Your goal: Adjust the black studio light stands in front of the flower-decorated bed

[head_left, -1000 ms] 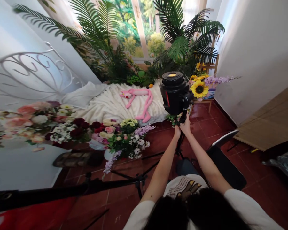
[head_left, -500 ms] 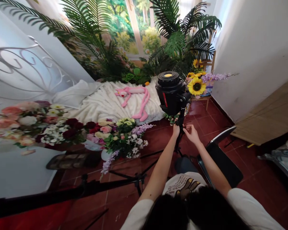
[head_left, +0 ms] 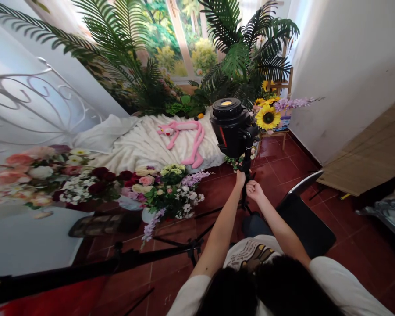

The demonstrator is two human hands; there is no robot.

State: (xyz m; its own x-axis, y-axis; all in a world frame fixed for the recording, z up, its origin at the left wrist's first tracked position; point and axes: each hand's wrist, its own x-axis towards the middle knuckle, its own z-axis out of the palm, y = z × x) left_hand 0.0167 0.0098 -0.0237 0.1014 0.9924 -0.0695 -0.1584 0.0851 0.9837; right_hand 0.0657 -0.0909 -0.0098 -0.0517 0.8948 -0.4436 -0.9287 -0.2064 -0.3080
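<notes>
A black studio light (head_left: 229, 131) with a round yellow-lit disc on its top end stands upright on a light stand (head_left: 246, 165) in front of me. My left hand (head_left: 240, 178) is closed around the stand just below the lamp, its fingers mostly hidden by the wrist and pole. Beside the pole on its right, my right hand (head_left: 254, 191) has its fingers curled in. A small dark part sticks out by its fingertips, and whatever the fingers pinch is hidden.
Flower bouquets (head_left: 158, 186) stand at left, before a white-blanketed bed (head_left: 138, 142) with a pink plush toy (head_left: 193, 140). A black tripod boom (head_left: 144, 254) crosses low left. A black chair (head_left: 305, 224) stands right; sunflowers (head_left: 268, 117) are behind the lamp.
My right hand has dropped slightly along the stand, and its fingers have curled from a looser, more extended pose. My left hand stays on the stand. The view has shifted slightly.
</notes>
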